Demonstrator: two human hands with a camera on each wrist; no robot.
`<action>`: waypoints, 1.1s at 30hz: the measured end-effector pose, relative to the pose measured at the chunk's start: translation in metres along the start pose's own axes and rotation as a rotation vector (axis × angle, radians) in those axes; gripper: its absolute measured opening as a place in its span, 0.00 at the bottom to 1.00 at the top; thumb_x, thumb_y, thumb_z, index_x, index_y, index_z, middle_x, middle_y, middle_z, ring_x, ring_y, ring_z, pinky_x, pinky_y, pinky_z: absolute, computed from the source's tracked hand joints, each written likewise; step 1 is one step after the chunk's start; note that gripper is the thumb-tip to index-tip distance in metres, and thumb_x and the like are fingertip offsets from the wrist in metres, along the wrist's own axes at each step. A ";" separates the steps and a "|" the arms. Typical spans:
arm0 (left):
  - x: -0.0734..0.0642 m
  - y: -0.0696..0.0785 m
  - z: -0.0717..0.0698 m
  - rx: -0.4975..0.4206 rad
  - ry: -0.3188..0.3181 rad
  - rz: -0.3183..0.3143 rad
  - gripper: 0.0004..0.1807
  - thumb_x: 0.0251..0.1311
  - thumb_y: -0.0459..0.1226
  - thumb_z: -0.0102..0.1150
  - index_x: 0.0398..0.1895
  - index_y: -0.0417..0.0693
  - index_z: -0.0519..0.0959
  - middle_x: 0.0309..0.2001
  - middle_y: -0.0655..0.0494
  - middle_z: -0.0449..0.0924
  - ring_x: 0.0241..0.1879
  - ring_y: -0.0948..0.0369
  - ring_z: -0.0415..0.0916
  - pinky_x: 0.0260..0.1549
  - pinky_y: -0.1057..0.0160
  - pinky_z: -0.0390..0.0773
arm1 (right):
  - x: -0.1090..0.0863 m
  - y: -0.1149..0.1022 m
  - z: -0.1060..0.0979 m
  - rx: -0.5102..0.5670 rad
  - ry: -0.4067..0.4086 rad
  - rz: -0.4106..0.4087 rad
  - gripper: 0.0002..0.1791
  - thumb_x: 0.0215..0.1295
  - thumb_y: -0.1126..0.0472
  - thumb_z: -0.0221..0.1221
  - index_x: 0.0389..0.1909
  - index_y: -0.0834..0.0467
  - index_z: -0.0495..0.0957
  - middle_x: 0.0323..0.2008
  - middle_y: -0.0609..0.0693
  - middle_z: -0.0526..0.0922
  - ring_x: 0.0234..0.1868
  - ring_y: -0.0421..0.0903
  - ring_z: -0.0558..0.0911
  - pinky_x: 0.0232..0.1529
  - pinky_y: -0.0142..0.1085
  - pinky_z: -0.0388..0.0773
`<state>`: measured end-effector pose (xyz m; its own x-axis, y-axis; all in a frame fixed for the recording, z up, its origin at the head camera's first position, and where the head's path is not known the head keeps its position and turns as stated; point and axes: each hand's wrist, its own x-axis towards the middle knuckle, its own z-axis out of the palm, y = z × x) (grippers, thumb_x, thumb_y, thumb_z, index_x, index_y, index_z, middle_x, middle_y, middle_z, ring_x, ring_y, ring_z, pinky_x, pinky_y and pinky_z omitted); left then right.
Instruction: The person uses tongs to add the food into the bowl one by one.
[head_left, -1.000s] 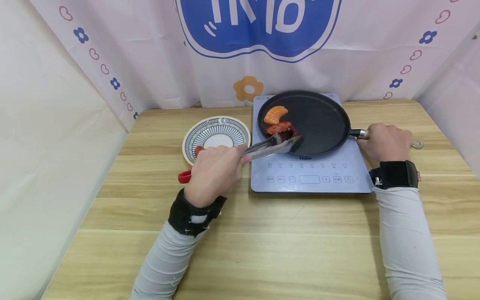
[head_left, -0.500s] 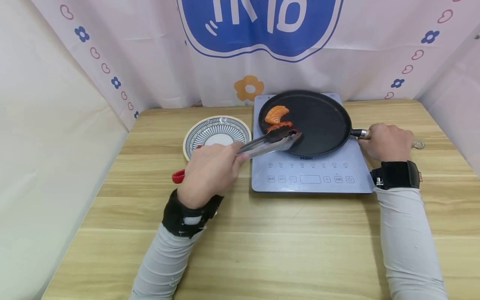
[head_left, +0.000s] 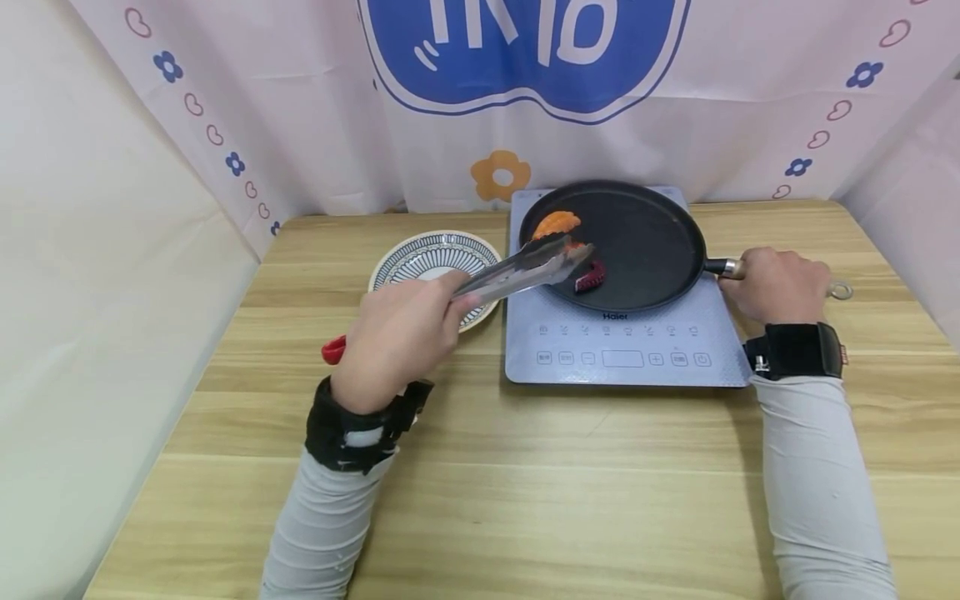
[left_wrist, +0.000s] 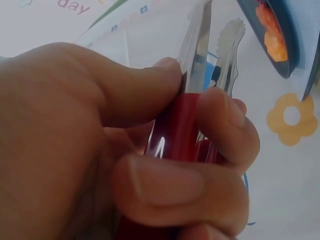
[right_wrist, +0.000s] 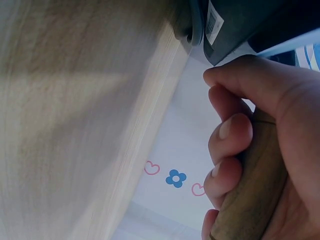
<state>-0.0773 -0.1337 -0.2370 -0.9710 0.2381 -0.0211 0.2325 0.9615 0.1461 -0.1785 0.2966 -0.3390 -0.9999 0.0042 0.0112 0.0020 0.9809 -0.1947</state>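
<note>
My left hand (head_left: pixel 401 337) grips metal tongs (head_left: pixel 525 268) by their red handle (left_wrist: pixel 175 130). The tong tips sit apart over the left part of a black frying pan (head_left: pixel 637 242), with no food between them. Below the tips a dark purple curled piece, like an octopus tentacle (head_left: pixel 590 277), lies in the pan. An orange piece of food with pale stripes, like salmon (head_left: pixel 556 223), lies near the far left rim, and a reddish piece beside it is mostly covered by the tongs. My right hand (head_left: pixel 778 283) holds the pan's wooden handle (right_wrist: pixel 255 185), fingers wrapped round it.
The pan stands on a light induction cooktop (head_left: pixel 637 371) with a touch panel at its front. A patterned plate (head_left: pixel 408 250) sits left of it, partly hidden by the left hand. Behind the wooden table (head_left: pixel 585 500) hangs a printed white curtain (head_left: pixel 315 125).
The left hand has drawn the tongs back to the left and raised the tips off the dark purple piece, which now shows uncovered in the pan. My right hand keeps its hold.
</note>
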 end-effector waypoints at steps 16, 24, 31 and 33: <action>-0.007 -0.018 -0.012 -0.063 0.013 -0.040 0.16 0.81 0.52 0.48 0.55 0.55 0.80 0.27 0.54 0.78 0.31 0.51 0.76 0.28 0.56 0.69 | 0.000 0.000 -0.001 -0.001 0.006 -0.001 0.18 0.66 0.50 0.66 0.23 0.58 0.82 0.23 0.59 0.80 0.29 0.63 0.78 0.31 0.60 0.69; -0.011 -0.027 -0.020 -0.083 -0.013 -0.089 0.18 0.82 0.52 0.48 0.59 0.53 0.80 0.29 0.51 0.77 0.29 0.51 0.74 0.26 0.57 0.67 | -0.001 0.000 -0.001 -0.001 0.000 -0.001 0.18 0.67 0.50 0.65 0.21 0.57 0.81 0.22 0.59 0.79 0.28 0.63 0.78 0.30 0.59 0.68; -0.018 -0.039 -0.028 -0.081 0.001 -0.093 0.25 0.81 0.53 0.47 0.71 0.53 0.76 0.34 0.48 0.79 0.37 0.49 0.77 0.31 0.53 0.71 | -0.001 -0.001 -0.002 -0.001 -0.004 -0.001 0.19 0.67 0.50 0.65 0.20 0.57 0.80 0.22 0.58 0.79 0.29 0.63 0.78 0.32 0.61 0.68; -0.020 -0.043 -0.030 -0.083 0.009 -0.086 0.25 0.81 0.53 0.47 0.70 0.53 0.77 0.38 0.48 0.82 0.38 0.49 0.78 0.33 0.51 0.73 | -0.001 -0.001 -0.002 -0.002 -0.005 0.000 0.19 0.67 0.50 0.65 0.19 0.57 0.79 0.22 0.58 0.79 0.29 0.63 0.78 0.33 0.61 0.69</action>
<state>-0.0699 -0.1837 -0.2136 -0.9878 0.1531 -0.0283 0.1429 0.9637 0.2255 -0.1776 0.2964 -0.3371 -1.0000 0.0031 0.0066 0.0018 0.9813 -0.1926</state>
